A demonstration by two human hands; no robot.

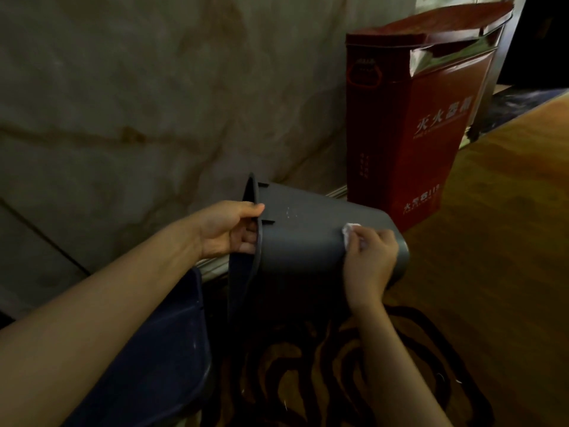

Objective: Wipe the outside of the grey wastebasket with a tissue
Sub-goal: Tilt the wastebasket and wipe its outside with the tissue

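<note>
The grey wastebasket [304,238] is held on its side in mid-air, its open mouth pointing left and its base to the right. My left hand [229,229] grips the rim, fingers curled inside the mouth and thumb on top. My right hand [368,260] presses a small crumpled white tissue [349,232] against the outer wall close to the base. Small pale specks show on the wall near the rim.
A tall red fire-extinguisher box [409,134] stands against the marble wall [138,103] just behind the basket. A dark blue bin [172,349] sits low at left under my forearm. A patterned dark rug [323,365] and wooden floor [508,211] lie below.
</note>
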